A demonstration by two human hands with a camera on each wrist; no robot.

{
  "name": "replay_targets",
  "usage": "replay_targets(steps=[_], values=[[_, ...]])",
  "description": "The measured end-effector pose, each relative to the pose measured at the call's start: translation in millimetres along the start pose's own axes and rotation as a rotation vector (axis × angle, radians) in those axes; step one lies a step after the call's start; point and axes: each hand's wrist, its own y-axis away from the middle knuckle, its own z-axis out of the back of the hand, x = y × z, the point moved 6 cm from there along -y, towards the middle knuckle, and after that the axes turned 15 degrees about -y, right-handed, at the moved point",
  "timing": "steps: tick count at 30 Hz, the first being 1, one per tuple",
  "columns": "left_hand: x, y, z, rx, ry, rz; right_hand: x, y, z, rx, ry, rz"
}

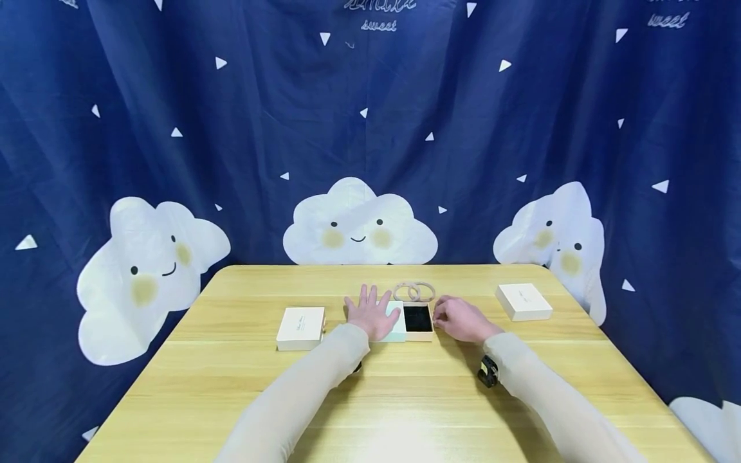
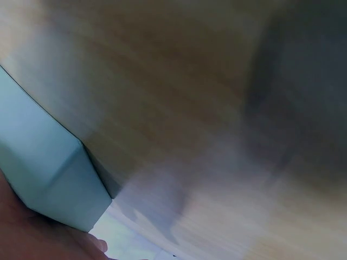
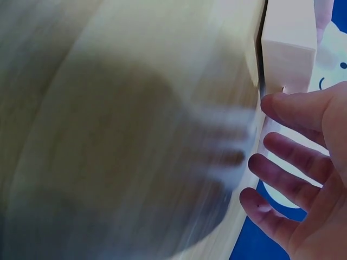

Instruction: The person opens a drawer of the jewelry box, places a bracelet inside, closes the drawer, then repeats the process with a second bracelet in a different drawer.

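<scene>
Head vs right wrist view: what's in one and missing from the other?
Only head: the two overlapping rings, the left white box, the right white box, and the black lining of the open drawer.

Only right wrist: the drawer's outer end and gaps between the fingers of the right hand.

Both: right hand, drawer, table, blue curtain.
</scene>
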Motion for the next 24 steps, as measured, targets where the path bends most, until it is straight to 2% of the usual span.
replay_targets(steps=[11, 16, 24], values=[[-1.3, 6.4, 8.3, -0.012, 0.015, -0.009, -0.2, 1.0, 3.2, 0.003, -0.013, -0.034], [-0.5, 5.6, 7.8, -0.005, 0.012, -0.010, -1.8, 0.3, 2.8, 0.011, -0.014, -0.031], [0.6, 1.1, 3.3, 0.017, 0.001, -0.006, -1.3, -1.4, 7.6, 0.034, -0.040, -0.076]])
